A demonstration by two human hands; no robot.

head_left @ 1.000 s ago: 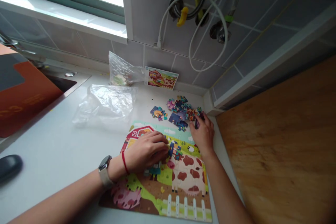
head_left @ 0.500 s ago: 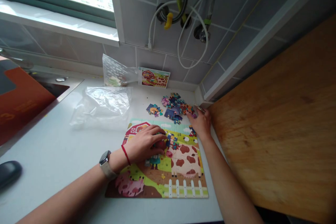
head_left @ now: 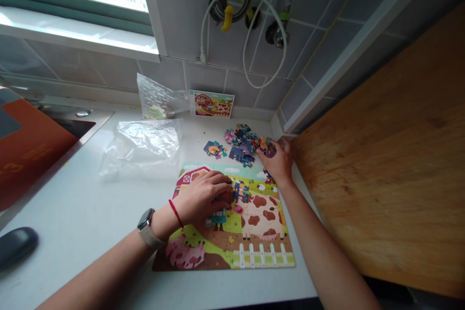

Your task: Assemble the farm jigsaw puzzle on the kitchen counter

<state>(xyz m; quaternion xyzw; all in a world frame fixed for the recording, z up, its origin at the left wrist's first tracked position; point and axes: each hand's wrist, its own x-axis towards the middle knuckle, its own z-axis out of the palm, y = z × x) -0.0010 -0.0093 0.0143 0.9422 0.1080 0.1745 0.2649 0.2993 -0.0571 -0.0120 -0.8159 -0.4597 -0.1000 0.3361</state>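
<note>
Supporting the puzzle [head_left: 218, 242]: tabletop [head_left: 83, 189], white.
Puzzle: six o'clock in view; farm picture judged mostly joined, one portion hidden.
Left hand [head_left: 205, 196]: puzzle's eleven o'clock, fingers curled over it; any grip hidden, cannot tell.
Loose pile [head_left: 243, 143]: one o'clock from puzzle, pieces not yet joined.
Right hand [head_left: 276, 162]: pile's four o'clock, fingers around outer pieces; cannot tell whether clamped.
Piece cluster [head_left: 240, 191]: atop puzzle, one o'clock; apparently unplaced.

A person's left hand [head_left: 203, 196] lies over a farm-scene jigsaw [head_left: 259, 225] on a white table [head_left: 90, 223]; the right hand [head_left: 279, 163] is at loose puzzle pieces [head_left: 240, 151] beyond, near a propped picture card [head_left: 212, 104].
</note>
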